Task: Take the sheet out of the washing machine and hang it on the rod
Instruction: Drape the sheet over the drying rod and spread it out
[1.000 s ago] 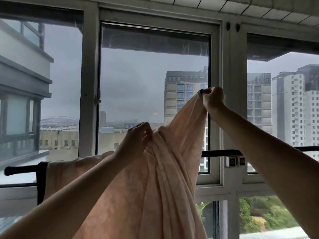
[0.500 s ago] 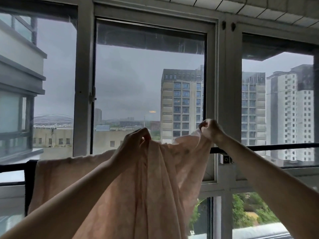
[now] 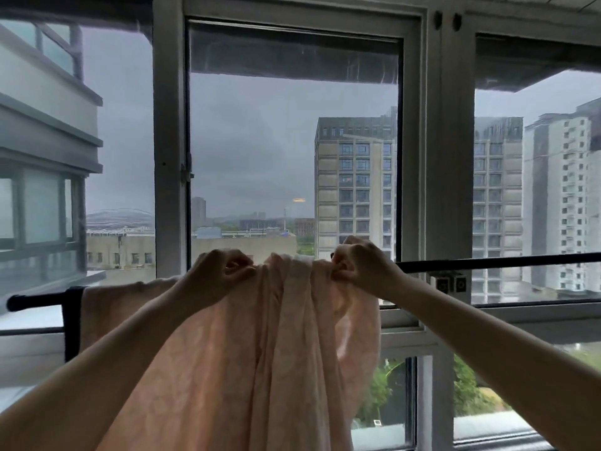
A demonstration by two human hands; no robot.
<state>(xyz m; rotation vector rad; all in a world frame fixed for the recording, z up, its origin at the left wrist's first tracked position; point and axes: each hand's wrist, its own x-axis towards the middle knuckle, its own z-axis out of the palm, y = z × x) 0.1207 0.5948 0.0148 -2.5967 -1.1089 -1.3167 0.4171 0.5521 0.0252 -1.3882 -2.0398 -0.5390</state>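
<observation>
Grey window frames (image 3: 435, 177) and high-rise blocks (image 3: 354, 187) fill the background. Sheet (image 3: 260, 353), pale pink, hangs bunched over the black rod (image 3: 487, 263), its left part draped flat along the rod. Left hand (image 3: 218, 275) grips the gathered top edge, fingers curled around fabric. Right hand (image 3: 361, 265) pinches the edge at the rod, fingers closed on cloth
</observation>
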